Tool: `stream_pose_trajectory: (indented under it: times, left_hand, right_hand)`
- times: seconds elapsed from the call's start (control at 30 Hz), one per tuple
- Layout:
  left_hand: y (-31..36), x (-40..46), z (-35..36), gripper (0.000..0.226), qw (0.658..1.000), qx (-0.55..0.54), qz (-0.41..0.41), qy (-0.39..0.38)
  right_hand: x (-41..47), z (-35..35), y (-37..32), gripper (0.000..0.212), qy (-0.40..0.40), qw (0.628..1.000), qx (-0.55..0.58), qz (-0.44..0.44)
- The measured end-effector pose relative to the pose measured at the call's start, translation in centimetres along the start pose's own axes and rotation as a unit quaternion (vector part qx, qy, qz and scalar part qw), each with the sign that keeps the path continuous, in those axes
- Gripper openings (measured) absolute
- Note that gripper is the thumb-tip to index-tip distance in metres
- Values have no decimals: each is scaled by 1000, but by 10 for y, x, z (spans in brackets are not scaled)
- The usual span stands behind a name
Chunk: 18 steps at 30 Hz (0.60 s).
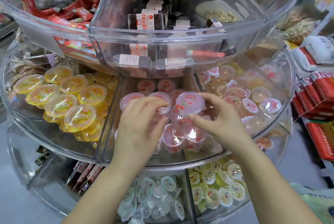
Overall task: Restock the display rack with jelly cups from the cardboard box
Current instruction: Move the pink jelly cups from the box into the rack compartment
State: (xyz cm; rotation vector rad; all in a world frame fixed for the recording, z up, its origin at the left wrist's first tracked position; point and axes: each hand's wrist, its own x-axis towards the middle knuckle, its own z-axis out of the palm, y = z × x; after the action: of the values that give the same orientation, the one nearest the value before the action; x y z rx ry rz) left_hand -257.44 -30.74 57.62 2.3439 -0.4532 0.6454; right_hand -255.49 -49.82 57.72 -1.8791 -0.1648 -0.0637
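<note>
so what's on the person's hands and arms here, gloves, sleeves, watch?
Nothing worn. Left hand and right hand are bare, no gloves, no rings showing. Both forearms are uncovered to the frame's bottom edge: no sleeves, watch or bracelet in view.

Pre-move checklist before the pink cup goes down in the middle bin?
1. Right hand has the pink jelly cup secure: ok, thumb and fingers pinch its rim.
2. Cup is over the right compartment: ok, above the middle bin, which holds pink jelly cups.
3. Cup lid up: ok, though tilted.
4. Left hand clear of the drop spot: not ok, it rests on the cups right beside it.
5. Room in the bin: ok, open space at the back.
6. Cardboard box within reach: cannot tell, not in view.
</note>
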Motion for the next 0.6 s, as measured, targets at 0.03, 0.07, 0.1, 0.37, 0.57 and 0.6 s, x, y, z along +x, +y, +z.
stream_pose_trajectory:
  times: [0.03,0.07,0.1,0.37,0.57,0.6]
  left_hand:
    - [-5,1,0,26,1000,28,4,0]
    - [-9,2,0,25,999,46,4,-10]
    - [-13,3,0,25,998,53,0,-25]
    - [-20,4,5,24,999,28,-23,-30]
    - [-23,6,7,23,999,12,-31,-32]
    - [-23,6,7,23,999,11,-32,-32]
  right_hand:
    - [5,0,1,39,0,1000,-27,-1]
    - [9,1,1,39,-3,998,-61,-3]
    - [13,3,1,41,-7,995,-99,-4]
    - [15,11,2,90,-50,959,-279,-18]
    - [18,14,2,50,14,967,-253,-32]
    - [16,11,3,48,10,971,-239,-29]
